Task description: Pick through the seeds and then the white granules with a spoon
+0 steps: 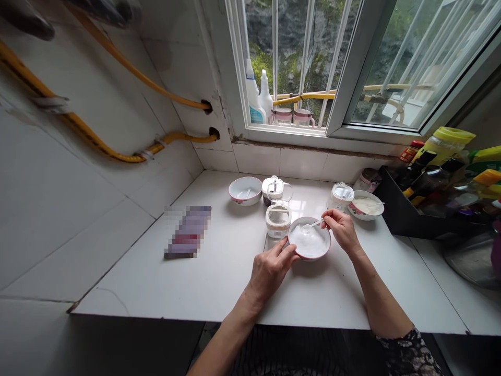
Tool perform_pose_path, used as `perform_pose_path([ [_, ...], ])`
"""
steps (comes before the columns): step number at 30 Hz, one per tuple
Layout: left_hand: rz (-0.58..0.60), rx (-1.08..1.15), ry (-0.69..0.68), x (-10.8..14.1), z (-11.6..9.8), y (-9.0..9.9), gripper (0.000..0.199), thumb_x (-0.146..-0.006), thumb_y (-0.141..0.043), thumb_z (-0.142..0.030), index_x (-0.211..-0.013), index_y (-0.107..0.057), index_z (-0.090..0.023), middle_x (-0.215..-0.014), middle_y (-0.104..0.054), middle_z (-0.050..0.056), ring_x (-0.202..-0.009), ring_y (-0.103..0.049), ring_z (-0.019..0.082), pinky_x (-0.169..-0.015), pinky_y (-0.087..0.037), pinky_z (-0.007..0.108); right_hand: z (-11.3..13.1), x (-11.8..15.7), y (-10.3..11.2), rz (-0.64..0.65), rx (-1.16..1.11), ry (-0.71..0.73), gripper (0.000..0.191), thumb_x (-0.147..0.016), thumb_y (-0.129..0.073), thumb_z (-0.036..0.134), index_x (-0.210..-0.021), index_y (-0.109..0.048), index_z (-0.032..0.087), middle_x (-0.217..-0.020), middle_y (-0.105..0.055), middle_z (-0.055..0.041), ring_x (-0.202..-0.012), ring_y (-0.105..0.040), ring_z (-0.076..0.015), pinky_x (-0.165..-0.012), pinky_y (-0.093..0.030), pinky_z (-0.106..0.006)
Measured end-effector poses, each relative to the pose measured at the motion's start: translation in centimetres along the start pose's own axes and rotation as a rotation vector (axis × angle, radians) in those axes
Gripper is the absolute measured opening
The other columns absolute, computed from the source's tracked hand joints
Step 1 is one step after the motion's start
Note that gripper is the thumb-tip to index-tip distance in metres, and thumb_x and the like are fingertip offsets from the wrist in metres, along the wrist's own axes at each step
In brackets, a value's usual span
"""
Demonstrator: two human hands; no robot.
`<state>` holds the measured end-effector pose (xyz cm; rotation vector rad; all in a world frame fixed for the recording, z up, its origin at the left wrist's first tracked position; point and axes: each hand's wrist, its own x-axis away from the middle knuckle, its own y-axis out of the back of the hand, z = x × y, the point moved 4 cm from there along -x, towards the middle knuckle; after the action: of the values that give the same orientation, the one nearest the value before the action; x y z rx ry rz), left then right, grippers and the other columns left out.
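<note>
A white tiled counter [156, 292] spans the head view. Near its middle, the left hand [272, 266] grips a round, white, red-rimmed bowl [313, 258] of white powder [313, 243]; the right hand [341, 230] pinches a slim white spoon [316, 223] there, seemingly scooping or stirring. Continuing calls for a steady bowl.

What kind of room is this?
It's probably a kitchen: there's a white tiled counter, a black box crowded with bottles, and a bowl of white powder with a small spoon in it.
</note>
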<state>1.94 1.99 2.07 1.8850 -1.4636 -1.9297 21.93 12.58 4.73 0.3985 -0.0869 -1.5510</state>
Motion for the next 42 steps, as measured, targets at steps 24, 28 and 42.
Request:
perform_pose_path([
  [24,0.003,0.009,0.011,0.1,0.0,-0.1,0.020,-0.099,-0.052,-0.030,-0.102,-0.069,-0.019,-0.112,-0.074,0.011,-0.078,-0.073,0.016,-0.056,-0.052,0.020,-0.2,-0.4,0.8,-0.024,-0.174,-0.125,0.014,-0.063,-0.063,0.033,-0.064,-0.064,0.019,-0.050,-0.065,-0.0019,-0.048,-0.049,-0.0133,-0.050,-0.042,-0.028],
  [28,-0.003,0.015,0.013,0.1,0.0,-0.1,0.020,-0.099,-0.051,-0.030,-0.102,-0.068,-0.019,-0.112,-0.073,0.010,-0.079,-0.073,0.015,-0.056,-0.051,0.020,0.0,-0.4,0.8,-0.039,-0.134,-0.103,0.015,-0.064,-0.062,0.034,-0.065,-0.064,0.019,-0.050,-0.064,-0.0013,-0.049,-0.049,-0.0135,-0.051,-0.041,-0.028],
  [42,0.013,0.019,0.017,0.2,0.1,-0.3,0.018,-0.098,-0.053,-0.028,-0.103,-0.069,-0.020,-0.113,-0.073,0.010,-0.078,-0.073,0.015,-0.056,-0.052,0.020,-0.6,-0.9,0.9,-0.023,-0.244,-0.154,0.019,-0.061,-0.067,0.036,-0.067,-0.064,0.019,-0.054,-0.066,-0.0027,-0.050,-0.051,-0.0136,-0.053,-0.042,-0.029],
])
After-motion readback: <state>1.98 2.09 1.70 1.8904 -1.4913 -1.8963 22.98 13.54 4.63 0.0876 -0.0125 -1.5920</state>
